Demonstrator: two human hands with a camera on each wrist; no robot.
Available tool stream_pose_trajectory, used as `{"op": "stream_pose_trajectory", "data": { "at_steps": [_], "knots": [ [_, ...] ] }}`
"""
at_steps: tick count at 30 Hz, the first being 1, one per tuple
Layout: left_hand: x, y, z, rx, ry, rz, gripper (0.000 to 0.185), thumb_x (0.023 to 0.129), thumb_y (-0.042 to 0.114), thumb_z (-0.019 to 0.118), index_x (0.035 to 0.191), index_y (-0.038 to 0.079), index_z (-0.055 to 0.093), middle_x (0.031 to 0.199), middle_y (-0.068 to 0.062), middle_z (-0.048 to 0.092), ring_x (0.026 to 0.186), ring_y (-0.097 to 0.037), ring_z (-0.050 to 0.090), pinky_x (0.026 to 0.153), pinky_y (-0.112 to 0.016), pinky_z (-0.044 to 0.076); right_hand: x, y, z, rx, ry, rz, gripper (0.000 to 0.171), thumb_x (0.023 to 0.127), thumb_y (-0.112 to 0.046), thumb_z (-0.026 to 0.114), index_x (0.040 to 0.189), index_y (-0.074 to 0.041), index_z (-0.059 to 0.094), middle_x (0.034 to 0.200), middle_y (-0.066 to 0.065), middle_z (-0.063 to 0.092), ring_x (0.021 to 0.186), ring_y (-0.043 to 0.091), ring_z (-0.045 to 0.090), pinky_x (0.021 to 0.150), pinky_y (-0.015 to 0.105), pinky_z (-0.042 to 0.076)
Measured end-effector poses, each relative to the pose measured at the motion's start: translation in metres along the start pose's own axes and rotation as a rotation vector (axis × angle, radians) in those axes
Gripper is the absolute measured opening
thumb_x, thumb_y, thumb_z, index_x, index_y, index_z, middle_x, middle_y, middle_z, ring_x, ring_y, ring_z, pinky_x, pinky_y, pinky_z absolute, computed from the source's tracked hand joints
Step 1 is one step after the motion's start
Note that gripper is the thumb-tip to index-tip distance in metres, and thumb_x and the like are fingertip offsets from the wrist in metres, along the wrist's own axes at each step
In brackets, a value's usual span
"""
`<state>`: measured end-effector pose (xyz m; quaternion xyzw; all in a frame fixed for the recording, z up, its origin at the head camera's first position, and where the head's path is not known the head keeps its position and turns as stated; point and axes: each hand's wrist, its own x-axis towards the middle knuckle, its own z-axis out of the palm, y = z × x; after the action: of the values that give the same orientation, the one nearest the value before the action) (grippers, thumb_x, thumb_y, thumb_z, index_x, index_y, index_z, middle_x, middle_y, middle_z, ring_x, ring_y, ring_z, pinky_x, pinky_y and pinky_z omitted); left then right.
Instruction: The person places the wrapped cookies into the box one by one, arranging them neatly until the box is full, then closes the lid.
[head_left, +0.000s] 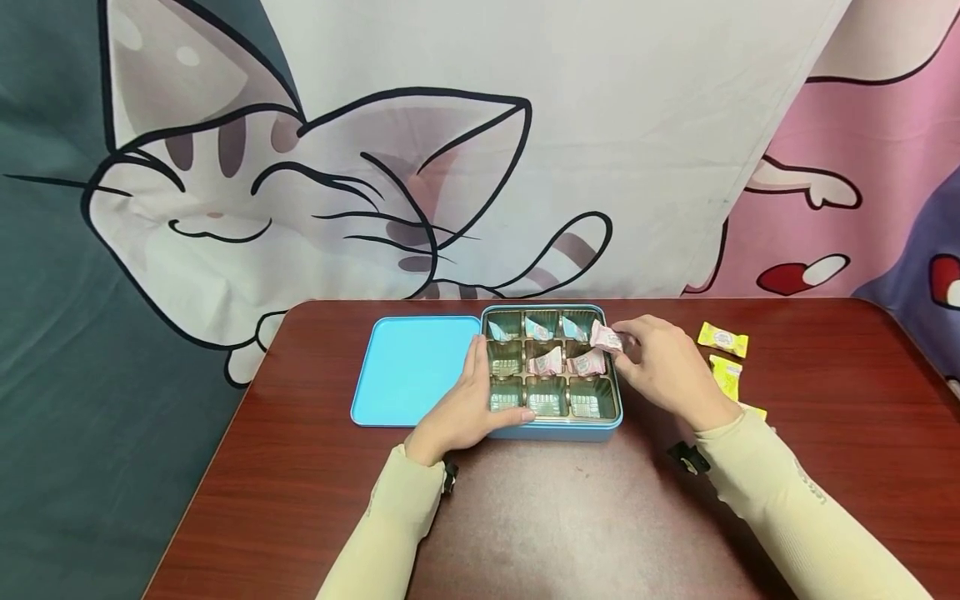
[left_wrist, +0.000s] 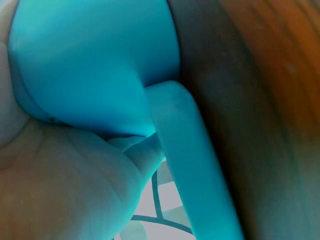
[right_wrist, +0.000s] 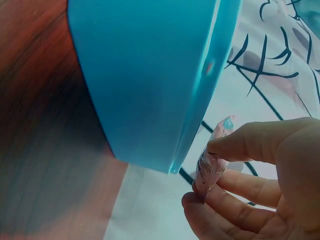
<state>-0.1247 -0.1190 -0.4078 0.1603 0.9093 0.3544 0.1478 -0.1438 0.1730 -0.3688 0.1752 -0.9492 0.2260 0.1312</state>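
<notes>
A light-blue tin (head_left: 558,433) with a gold divided insert stands on the table. Three blue-wrapped candies (head_left: 537,329) lie in its back row. Two pink-wrapped candies (head_left: 546,362) occupy the middle and right compartments of the middle row; the other compartments hold nothing. Against the tin's left side rests my left hand (head_left: 468,408), fingers straight, thumb along the front rim. Over the tin's back right edge, my right hand (head_left: 667,362) pinches a pink-wrapped candy (right_wrist: 212,162) between thumb and fingers, beside the tin wall (right_wrist: 140,75) in the right wrist view.
The flat blue lid (head_left: 412,367) lies left of the tin. Several yellow-wrapped candies (head_left: 723,340) are scattered at the right, one partly covered by my right forearm. Behind the brown table (head_left: 300,467) hangs a cartoon-cat cloth (head_left: 637,125).
</notes>
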Motion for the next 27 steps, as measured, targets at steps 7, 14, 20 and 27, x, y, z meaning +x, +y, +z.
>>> {"op": "stream_pose_trajectory", "data": {
  "at_steps": [7,14,20,27],
  "knots": [
    [0.001,0.001,0.000,-0.001,0.003,0.000,0.128,0.085,0.060,0.073,0.158,0.009,-0.019,0.166,-0.013,-0.022,0.152,-0.025,0.004,0.116,-0.044,0.030,0.000,-0.009,0.001,-0.002,-0.021,-0.024,0.033,0.081,-0.007,0.071,0.112,0.006,0.071,0.096,0.017,0.067,0.081,0.029,0.059,0.072,0.047,0.049],
    [0.001,0.002,0.000,-0.004,0.004,-0.006,0.127,0.086,0.059,0.073,0.158,0.009,-0.019,0.166,-0.012,-0.022,0.152,-0.025,0.003,0.116,-0.045,0.030,0.000,-0.021,0.003,-0.017,-0.061,-0.033,0.032,0.083,-0.009,0.073,0.113,0.004,0.071,0.101,0.016,0.068,0.085,0.029,0.059,0.075,0.047,0.050],
    [0.001,0.001,0.000,-0.005,0.006,-0.006,0.126,0.086,0.058,0.073,0.158,0.008,-0.018,0.166,-0.013,-0.021,0.152,-0.026,0.003,0.116,-0.045,0.031,0.000,-0.033,0.008,0.003,-0.079,-0.055,0.031,0.084,-0.008,0.073,0.112,0.003,0.072,0.101,0.013,0.069,0.085,0.026,0.060,0.076,0.046,0.050],
    [0.001,0.000,0.000,-0.012,0.007,-0.007,0.127,0.086,0.058,0.073,0.158,0.008,-0.018,0.166,-0.013,-0.021,0.152,-0.028,0.008,0.115,-0.045,0.032,0.002,-0.044,0.014,0.015,-0.089,-0.090,0.030,0.082,-0.009,0.077,0.110,0.002,0.073,0.097,0.010,0.069,0.080,0.023,0.059,0.072,0.043,0.051]
  ]
}}
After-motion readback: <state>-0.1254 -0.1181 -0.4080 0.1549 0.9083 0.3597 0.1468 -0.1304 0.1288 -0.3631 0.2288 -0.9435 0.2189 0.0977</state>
